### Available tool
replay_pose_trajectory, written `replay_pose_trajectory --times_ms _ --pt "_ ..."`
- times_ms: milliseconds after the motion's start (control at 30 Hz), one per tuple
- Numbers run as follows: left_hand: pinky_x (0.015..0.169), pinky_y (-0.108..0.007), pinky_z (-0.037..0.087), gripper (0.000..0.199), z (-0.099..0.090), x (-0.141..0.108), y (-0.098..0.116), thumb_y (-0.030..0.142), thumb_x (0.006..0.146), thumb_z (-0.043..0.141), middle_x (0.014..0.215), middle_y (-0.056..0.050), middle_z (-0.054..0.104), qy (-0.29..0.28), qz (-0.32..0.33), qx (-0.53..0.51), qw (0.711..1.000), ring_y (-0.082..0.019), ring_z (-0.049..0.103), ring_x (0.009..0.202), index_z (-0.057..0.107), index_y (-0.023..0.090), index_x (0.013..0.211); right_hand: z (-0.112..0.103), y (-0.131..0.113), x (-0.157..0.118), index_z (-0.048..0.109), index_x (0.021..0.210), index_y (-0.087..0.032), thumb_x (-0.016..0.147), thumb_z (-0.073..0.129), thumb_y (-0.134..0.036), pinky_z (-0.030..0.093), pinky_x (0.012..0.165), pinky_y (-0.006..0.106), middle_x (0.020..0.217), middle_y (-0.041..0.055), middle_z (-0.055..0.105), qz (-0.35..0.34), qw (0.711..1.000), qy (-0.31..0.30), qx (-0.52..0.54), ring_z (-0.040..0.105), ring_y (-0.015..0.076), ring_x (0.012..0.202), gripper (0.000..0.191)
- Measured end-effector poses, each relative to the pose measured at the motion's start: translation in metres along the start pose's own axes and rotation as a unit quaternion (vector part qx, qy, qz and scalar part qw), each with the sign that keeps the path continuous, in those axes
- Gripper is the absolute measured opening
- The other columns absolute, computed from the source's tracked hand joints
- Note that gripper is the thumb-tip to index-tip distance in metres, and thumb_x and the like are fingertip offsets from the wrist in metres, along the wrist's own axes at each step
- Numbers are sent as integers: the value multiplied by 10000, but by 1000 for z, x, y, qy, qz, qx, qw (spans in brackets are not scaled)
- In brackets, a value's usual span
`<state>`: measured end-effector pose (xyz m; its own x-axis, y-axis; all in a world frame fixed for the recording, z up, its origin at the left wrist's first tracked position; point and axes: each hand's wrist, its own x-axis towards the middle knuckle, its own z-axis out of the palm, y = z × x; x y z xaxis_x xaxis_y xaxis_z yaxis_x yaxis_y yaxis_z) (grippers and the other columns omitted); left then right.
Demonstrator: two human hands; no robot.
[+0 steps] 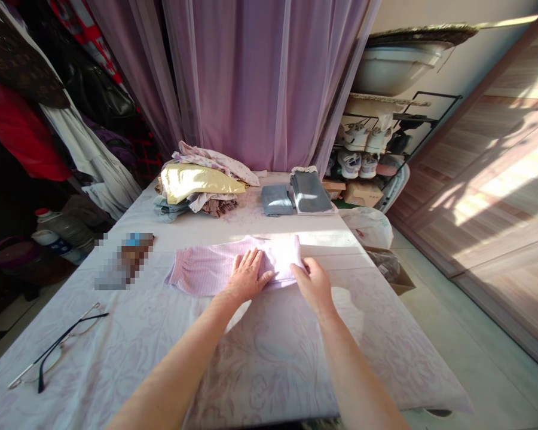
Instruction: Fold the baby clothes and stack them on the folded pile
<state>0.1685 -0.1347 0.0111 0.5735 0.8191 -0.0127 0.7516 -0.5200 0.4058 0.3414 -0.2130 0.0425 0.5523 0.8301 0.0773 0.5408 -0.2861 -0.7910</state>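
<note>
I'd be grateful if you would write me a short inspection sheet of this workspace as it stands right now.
surface: pale floral-patterned cloth covering the work surface, with a band of sunlight across it.
job's things: pink ribbed garment with a gathered cuff, lying flat.
clutter: pile of mixed clothes, folded blue-grey garment, second folded stack, eyeglasses, pixelated object.
hands: left hand flat on the garment; right hand with fingers on its right side.
cables: nothing seen.
surroundings: purple sheer curtain, shoe rack, hanging clothes, cardboard box.
</note>
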Motion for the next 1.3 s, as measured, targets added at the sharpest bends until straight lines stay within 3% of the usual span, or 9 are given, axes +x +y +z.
replay_pose_trajectory --times_ms 167,300,400,533,733,933,1100,1200,1300 --pt "1179 -562 200 590 -37 -9 -12 624 931 390 1494 -105 486 -13 -36 -277 960 -325 334 1437 592 231 1321 16 -43 -11 621 848 -207 724 603 -457 466 648 296 717 18 698 -65 994 49 72 627 205 672 279" --pt "1030 -440 438 748 -74 -26 -19 767 824 446 1361 -147 601 -21 -73 -573 816 -292 554 1250 610 196 1278 45 -69 -27 613 1129 -201 782 580 -343 536 760 315 1017 83 746 -147 979 26 142 698 220 874 377" --pt "787 -321 523 709 -93 -38 -25 764 752 564 1085 -116 707 -10 -107 -648 754 -223 668 953 654 169 1128 69 -82 -42 576 1241 -195 801 594 -291 548 877 341 1163 111 708 -237 956 -44 164 689 224 1008 450" --pt "561 -220 440 559 -101 -50 -45 617 605 780 657 44 597 73 -187 -644 738 -106 557 567 616 177 909 93 -91 -57 596 1246 -204 838 580 -261 500 1015 362 1284 108 651 -368 908 -129 156 613 214 1183 413" --pt "552 -221 401 495 -95 -65 -102 550 605 707 745 16 626 142 -258 -560 774 -123 544 617 614 172 912 104 -74 -44 703 1022 -220 896 513 -254 504 1008 360 1151 89 721 -393 906 -108 110 659 193 1101 230" --pt "601 -231 399 333 -91 -77 -143 457 766 550 765 6 630 142 -291 -303 896 -162 576 736 639 173 916 107 -41 -11 697 1031 -197 832 515 -277 539 926 386 1167 111 714 -200 976 -73 42 688 237 1033 282" --pt "821 -291 459 570 -102 -75 -145 405 823 562 1077 -72 694 102 -316 -103 938 -226 638 991 511 185 1345 122 -35 -3 559 1318 -164 793 638 -421 541 858 397 1041 105 744 -29 983 -180 25 712 255 916 589" --pt "924 -363 465 631 -109 -77 -133 376 851 561 1259 -121 640 95 -312 16 945 -277 608 1127 430 201 1442 135 -40 -5 424 1447 -176 739 710 -395 546 776 378 824 35 737 -9 976 -216 20 711 249 818 794" --pt "1047 -419 416 510 -105 -78 -109 219 869 499 1429 -125 532 132 -217 134 958 -294 501 1295 525 207 1379 137 -42 -2 355 1494 -201 723 716 -293 542 736 363 809 22 718 -27 977 -213 20 696 231 754 856"
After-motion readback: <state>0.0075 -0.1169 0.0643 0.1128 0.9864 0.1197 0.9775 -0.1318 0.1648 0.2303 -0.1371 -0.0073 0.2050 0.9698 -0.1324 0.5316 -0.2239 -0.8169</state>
